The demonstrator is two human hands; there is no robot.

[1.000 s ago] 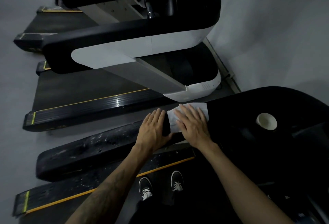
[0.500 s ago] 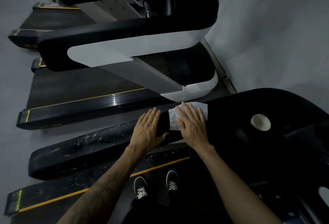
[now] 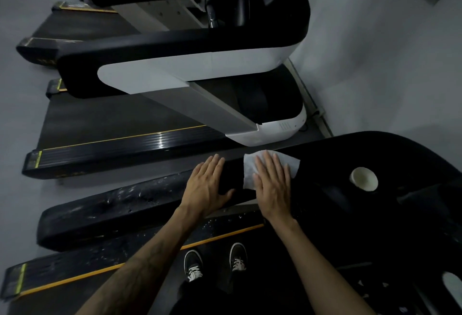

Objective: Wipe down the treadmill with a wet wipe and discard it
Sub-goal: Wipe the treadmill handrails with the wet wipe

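I stand on a black treadmill; its left handrail (image 3: 120,204) is a broad black bar with wet streaks. A white wet wipe (image 3: 250,168) lies flat on the rail where it joins the console. My right hand (image 3: 273,184) presses flat on the wipe, fingers spread, covering its lower half. My left hand (image 3: 206,186) rests flat on the bare rail just left of the wipe, thumb nearly touching the wipe's edge. A white paper cup (image 3: 363,178) sits in the console's cup holder to the right.
A second treadmill (image 3: 175,77) with a white-and-black handrail stands parallel just beyond, its belt edge (image 3: 120,149) close to my rail. A grey wall (image 3: 375,64) rises at the right. My black shoes (image 3: 215,262) stand on the deck below.
Both hands stay flat on the rail; the right hand and wipe have slid slightly toward the console. The view has shifted a little.
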